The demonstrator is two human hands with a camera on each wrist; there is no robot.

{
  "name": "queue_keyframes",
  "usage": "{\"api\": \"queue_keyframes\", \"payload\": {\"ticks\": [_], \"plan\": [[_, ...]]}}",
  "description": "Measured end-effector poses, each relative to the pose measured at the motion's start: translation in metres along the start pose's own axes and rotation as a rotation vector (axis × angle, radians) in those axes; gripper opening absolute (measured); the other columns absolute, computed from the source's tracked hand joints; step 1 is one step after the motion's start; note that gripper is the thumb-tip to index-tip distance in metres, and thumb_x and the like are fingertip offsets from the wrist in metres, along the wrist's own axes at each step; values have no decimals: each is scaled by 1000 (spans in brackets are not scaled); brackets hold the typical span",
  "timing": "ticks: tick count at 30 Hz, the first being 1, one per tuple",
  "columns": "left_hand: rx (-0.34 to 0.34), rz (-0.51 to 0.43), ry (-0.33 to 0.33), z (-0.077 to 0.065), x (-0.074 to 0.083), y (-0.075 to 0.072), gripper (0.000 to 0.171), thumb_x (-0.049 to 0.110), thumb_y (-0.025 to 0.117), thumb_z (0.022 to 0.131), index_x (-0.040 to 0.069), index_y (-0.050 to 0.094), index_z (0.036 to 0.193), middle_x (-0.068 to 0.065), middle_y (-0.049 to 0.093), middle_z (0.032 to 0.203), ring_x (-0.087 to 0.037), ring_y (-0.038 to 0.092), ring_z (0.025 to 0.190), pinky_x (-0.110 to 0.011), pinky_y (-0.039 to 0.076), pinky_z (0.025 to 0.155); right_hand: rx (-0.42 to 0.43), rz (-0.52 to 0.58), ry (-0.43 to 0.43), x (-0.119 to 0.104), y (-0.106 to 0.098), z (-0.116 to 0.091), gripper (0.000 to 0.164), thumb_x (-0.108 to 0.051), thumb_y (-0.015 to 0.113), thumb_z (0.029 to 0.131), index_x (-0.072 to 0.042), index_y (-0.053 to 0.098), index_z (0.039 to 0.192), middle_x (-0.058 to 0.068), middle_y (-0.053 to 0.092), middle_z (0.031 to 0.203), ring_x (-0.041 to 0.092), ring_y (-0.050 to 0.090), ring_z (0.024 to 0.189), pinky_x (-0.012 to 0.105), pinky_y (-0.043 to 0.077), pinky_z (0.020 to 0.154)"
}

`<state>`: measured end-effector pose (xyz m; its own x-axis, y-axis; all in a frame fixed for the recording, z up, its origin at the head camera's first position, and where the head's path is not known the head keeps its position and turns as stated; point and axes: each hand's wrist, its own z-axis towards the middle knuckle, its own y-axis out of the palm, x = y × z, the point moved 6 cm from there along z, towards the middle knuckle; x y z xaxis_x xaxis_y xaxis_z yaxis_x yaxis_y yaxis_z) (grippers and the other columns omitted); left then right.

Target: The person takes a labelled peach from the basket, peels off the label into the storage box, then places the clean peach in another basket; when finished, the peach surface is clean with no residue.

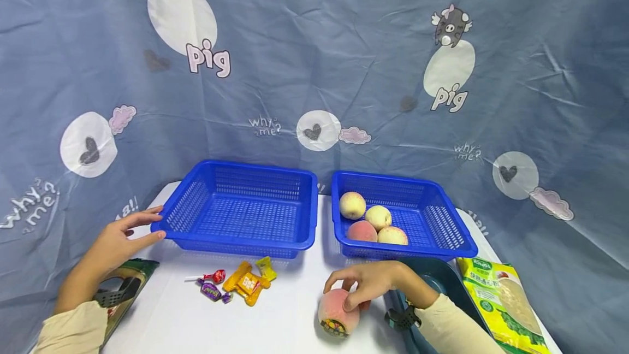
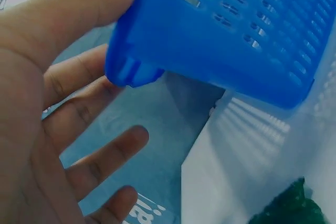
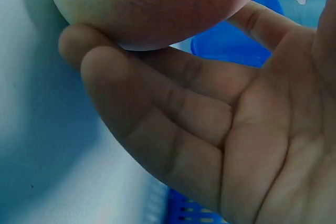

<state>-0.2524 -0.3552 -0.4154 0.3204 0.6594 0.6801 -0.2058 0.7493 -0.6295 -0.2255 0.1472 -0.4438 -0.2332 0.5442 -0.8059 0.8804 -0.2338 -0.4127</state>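
My right hand (image 1: pixel 375 283) holds a pink peach (image 1: pixel 336 307) low over the white table, with a colourful sticker on its near side. Fingers curl around the fruit; in the right wrist view fingertips (image 3: pixel 107 72) lie against the lower side of the peach (image 3: pixel 157 3). At the left, my left hand (image 1: pixel 115 247) pinches the outer corner of an empty blue basket (image 1: pixel 245 242). The left wrist view has the thumb on the basket's rim (image 2: pixel 123 40), two fingers behind it and the other fingers spread below. Several peaches (image 1: pixel 378 216) lie in the second blue basket (image 1: pixel 449 206).
Between the hands lie a red lollipop (image 1: pixel 218 276), a purple-wrapped candy (image 1: pixel 210 290), orange packets (image 1: pixel 249 284) and a yellow one (image 1: pixel 266 268). Under the right forearm stands a dark teal bin (image 1: pixel 444 277), beside a yellow Knorr bag (image 1: pixel 508 305). A dark green package (image 1: pixel 140 272) lies by the left wrist.
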Motion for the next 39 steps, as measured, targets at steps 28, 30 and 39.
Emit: {"api": "queue_keyframes", "payload": {"ticks": [28,30,39], "plan": [[-609,-303,378,-35,207,295,87,14,91,73,13,44,146,-1,55,136,-12,56,118,-32,48,99,614,-292,-212,-7,-12,-26,12,-5,71,92,-15,65,89,-10,62,86,8,61,81,26,52,70],[-605,-339,369,-33,205,299,86,15,92,72,14,45,144,0,57,134,-10,57,115,-30,49,97,633,-263,-180,-5,-12,-25,11,-8,72,93,-16,65,88,-9,61,84,9,60,80,26,51,68],[-587,-316,317,-33,204,302,84,23,92,73,19,46,143,4,56,134,-8,60,109,-29,50,95,693,-205,-135,-6,-11,-26,7,-10,76,90,-11,69,89,-8,63,84,9,60,79,26,51,67]]}}
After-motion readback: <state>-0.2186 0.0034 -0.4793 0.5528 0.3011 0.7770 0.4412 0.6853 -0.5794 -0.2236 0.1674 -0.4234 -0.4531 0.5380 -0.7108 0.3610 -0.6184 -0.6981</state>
